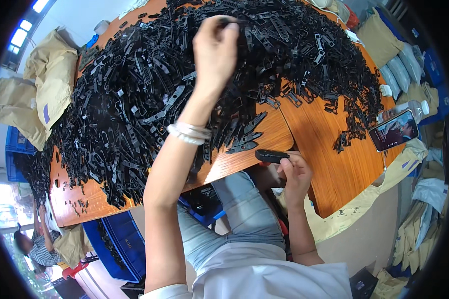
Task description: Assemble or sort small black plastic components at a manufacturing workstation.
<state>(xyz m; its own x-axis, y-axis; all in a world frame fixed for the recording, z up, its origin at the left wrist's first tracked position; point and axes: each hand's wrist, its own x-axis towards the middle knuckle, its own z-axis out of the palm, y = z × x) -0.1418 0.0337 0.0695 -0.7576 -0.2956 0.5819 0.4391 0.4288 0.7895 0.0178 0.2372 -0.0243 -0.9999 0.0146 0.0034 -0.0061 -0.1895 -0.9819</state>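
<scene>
A broad heap of black plastic parts covers most of the wooden table. Over the far middle of this heap is my left hand, its fingers curled together. What they hold, if anything, is hard to see against the black parts. My right hand, at the table's near edge, pinches one end of a long black plastic piece with rounded ends, which points left. Several pointed flat black parts lie on the wood just beyond that piece.
A phone with a lit screen leans by a clear plastic bottle at the right. Brown sacks stand at the left. Below the table edge is a blue crate. Another person sits at the far left.
</scene>
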